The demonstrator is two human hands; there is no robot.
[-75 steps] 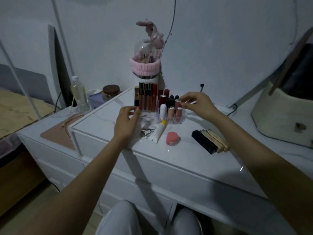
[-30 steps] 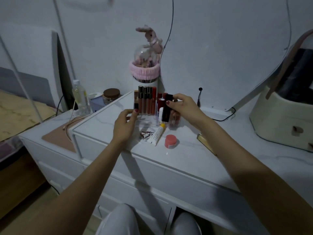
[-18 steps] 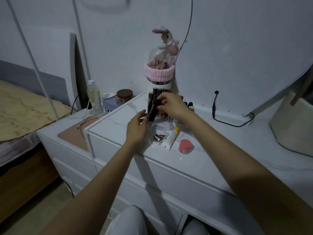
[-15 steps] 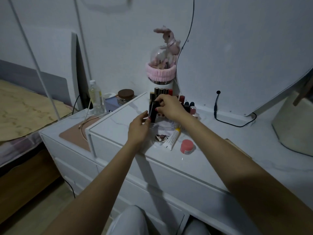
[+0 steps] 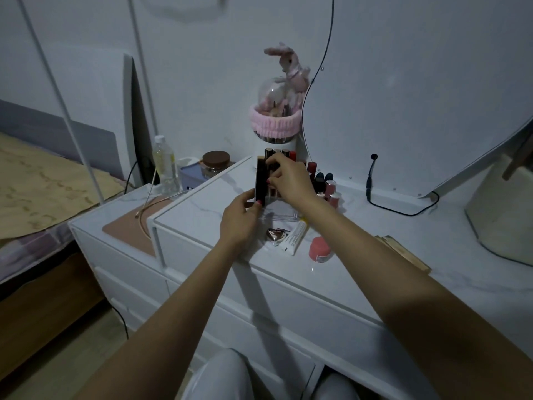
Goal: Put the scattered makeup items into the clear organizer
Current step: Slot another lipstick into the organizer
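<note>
Right now, a tall dark tube (image 5: 261, 180) is held upright near the middle of the frame, at the left edge of the clear organizer (image 5: 281, 210). It is pinched near its top by the curled fingers of the right hand (image 5: 290, 180), which comes in from the lower right. Its lower end is touched by the thumb and fingertips of the left hand (image 5: 240, 219), which is bent around the left side of the organizer. Whether the tube has been set all the way down in its slot cannot be told, as the bottom is hidden by the left hand. More tubes are seen standing in the back of the organizer, and a row of small lipsticks (image 5: 327, 184) is seen at its right side. Just below the organizer, on the white dresser top (image 5: 199, 215), three things are left lying: a shiny heart-shaped case (image 5: 277, 234), a white tube with a yellow cap (image 5: 295, 235) beside it, and a small round pink pot (image 5: 319, 249) a bit to the right. A flat gold and dark stack (image 5: 403, 252) is seen at the right, partly hidden by the right arm. Behind the organizer, a clear dome with a pink band and a toy rabbit (image 5: 278, 111) is placed by the wall.
</note>
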